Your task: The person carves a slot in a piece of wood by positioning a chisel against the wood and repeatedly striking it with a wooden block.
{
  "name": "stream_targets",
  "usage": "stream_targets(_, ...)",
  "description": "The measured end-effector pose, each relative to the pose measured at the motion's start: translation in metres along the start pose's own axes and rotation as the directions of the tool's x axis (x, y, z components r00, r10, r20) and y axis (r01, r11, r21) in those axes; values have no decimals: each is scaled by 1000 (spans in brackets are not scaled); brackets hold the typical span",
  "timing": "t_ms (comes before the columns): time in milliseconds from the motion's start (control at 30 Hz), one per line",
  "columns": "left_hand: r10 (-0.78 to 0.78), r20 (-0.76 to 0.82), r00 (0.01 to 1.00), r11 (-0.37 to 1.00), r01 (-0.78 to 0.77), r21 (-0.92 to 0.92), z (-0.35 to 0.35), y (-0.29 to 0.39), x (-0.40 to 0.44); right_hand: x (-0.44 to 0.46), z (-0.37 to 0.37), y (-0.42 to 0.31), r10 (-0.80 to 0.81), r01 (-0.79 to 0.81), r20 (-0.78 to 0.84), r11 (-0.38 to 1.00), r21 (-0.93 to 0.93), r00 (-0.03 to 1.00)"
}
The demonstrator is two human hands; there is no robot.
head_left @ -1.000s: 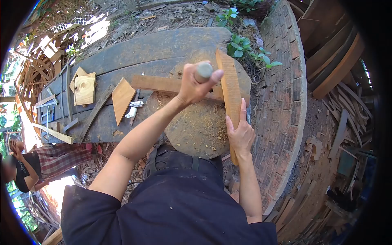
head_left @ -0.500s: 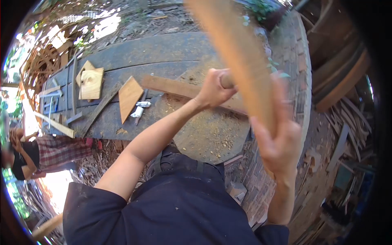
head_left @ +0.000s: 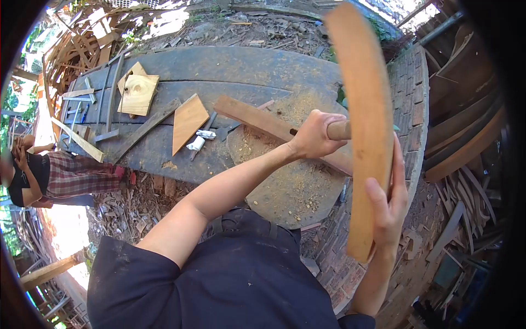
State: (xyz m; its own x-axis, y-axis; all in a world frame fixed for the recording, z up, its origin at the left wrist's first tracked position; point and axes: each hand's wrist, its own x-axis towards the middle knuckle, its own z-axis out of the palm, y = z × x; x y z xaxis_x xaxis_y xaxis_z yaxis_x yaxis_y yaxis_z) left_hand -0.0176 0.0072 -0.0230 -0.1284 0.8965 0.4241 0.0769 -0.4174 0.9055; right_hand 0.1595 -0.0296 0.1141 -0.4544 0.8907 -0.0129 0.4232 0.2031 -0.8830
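My right hand (head_left: 390, 203) grips the edge of a long, curved wooden board (head_left: 366, 126) standing tall in front of me, its thumb on the near face. My left hand (head_left: 319, 134) is closed around a round wooden rod (head_left: 338, 130), whose far end passes behind the board. Whether rod and board are joined is hidden. Under my left forearm, a straight wooden beam (head_left: 257, 118) lies across a sawdust-covered slab (head_left: 293, 192).
A dark plank table (head_left: 230, 63) carries a kite-shaped board (head_left: 189, 123), pale wooden pieces (head_left: 138, 96), white tubes (head_left: 196, 143) and a long strip (head_left: 148, 131). At left is another person (head_left: 71, 172). Curved timbers (head_left: 466, 142) are stacked at right beside a brick ledge (head_left: 413, 104).
The curved board and my right hand, blurred before, now appear sharper and farther right. My left hand has also shifted right with the rod. The whole view has turned slightly.
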Motion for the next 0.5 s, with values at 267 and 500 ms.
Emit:
stream_targets(267, -112, -184, 977, 988, 91, -122, -26, -11, 11, -16, 34, 120, -26, -15, -225, 984, -177, 974)
stream_targets(500, -372, -328, 868, 861, 191, -471, -64, -24, 9, -44, 57, 162, 82, -163, -235, 922, -351, 968)
